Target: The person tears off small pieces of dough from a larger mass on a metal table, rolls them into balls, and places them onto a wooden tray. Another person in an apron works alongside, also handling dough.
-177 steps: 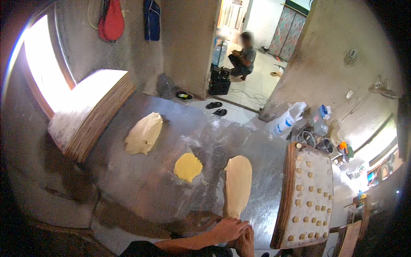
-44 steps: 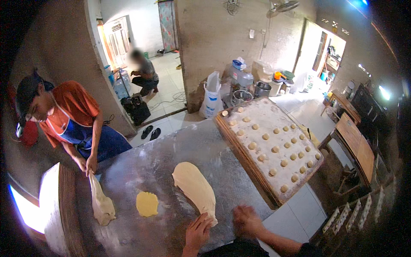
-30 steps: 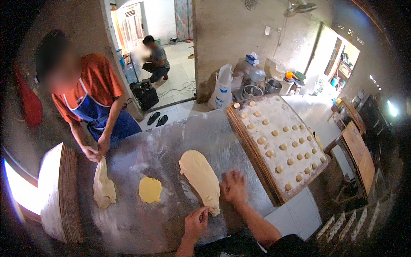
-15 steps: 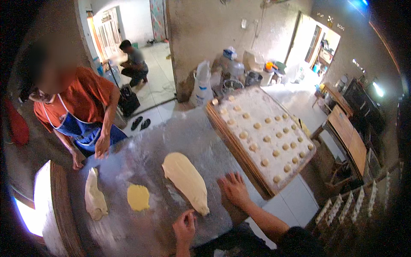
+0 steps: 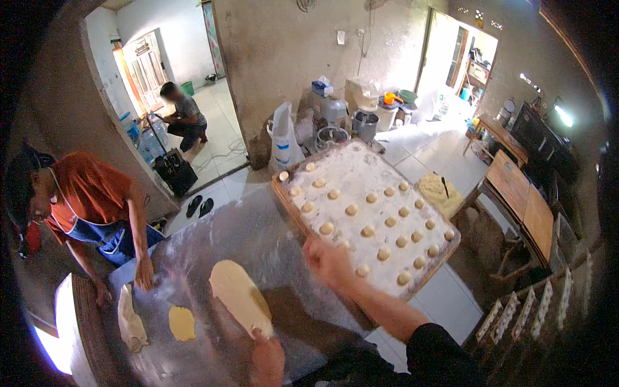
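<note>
While left hand (image 5: 266, 357) pins dough slab (image 5: 240, 306), right hand (image 5: 329, 261) lifted off table (image 5: 258, 238).
Now spread, empty, blurred, reaching toward floured tray (image 5: 367, 216) of dough balls.

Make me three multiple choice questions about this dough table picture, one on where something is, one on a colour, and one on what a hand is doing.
1. Where does the floured board of dough balls lie?
A. To the right of the long dough piece
B. On the floor by the doorway
C. Left of the small yellow dough disc

2. What colour is the shirt of the co-worker at the table's left end?
A. Green
B. Orange
C. White

3. What is the person's left hand doing?
A. Lifted clear of the table
B. Resting on the near end of the long dough piece
C. Holding a knife

Answers:
1. A, the board sits on the metal table right of the long dough.
2. B, an orange shirt shows above a blue apron.
3. B, the hand meets the dough's near end, while the right hand hovers at the board's edge.
</note>
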